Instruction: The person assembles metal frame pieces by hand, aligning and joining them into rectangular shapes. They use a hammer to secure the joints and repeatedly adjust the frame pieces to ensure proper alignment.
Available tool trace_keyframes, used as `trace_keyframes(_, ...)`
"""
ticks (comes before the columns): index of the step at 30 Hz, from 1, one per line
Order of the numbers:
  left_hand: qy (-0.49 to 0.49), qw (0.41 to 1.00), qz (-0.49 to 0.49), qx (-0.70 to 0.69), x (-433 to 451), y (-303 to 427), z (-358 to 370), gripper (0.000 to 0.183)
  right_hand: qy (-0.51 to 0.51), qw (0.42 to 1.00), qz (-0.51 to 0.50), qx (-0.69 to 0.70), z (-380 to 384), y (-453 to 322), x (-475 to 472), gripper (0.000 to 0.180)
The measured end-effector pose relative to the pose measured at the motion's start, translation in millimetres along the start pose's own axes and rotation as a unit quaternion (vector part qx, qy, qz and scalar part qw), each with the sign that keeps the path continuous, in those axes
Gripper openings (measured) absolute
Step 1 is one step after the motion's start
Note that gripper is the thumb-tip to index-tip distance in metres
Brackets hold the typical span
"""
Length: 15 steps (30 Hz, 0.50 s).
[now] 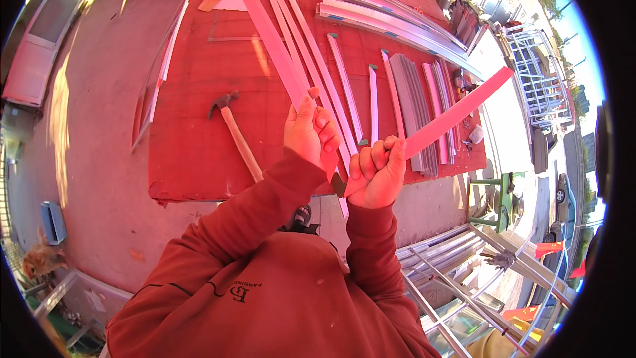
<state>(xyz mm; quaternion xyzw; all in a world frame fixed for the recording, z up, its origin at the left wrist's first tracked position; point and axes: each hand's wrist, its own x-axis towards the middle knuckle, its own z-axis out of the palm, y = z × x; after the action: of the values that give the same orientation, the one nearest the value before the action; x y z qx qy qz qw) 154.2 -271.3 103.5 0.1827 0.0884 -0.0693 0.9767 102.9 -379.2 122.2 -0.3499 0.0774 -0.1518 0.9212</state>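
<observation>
My left hand [310,129] grips a long, flat pink-looking strip [268,32] that slants away over the table to the top of the view. My right hand [377,173] is closed around a shorter flat strip [459,109], which points up to the right. The near ends of both strips meet at a dark corner piece [339,185] between my hands. Whether that joint is fully seated cannot be told. A claw hammer [238,139] with a wooden handle lies on the red-covered table [189,159], left of my hands.
Long narrow strips [303,35] lie under the held one. Shorter profiles [412,114] line the table's right part, with long metal profiles [387,20] behind. A thin frame [161,69] leans at the left edge. Metal bars [447,258] and a green stand [504,204] are at lower right.
</observation>
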Motion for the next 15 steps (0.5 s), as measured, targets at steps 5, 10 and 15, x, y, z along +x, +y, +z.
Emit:
trace_keyframes(5,-0.036,0.999,0.012,0.026,-5.1,-4.7,12.1,0.028,-0.019,1.000,-0.020,0.002,-5.9,-4.4,0.2,0.029)
trace_keyframes(10,-0.028,0.999,-0.002,0.035,-9.8,-20.5,21.9,0.028,-0.002,0.997,-0.056,0.053,5.5,-7.7,16.1,0.031)
trace_keyframes(15,-0.026,0.999,0.001,0.020,2.8,-24.4,18.2,0.028,0.021,0.998,-0.001,0.056,17.4,-19.9,23.8,0.034)
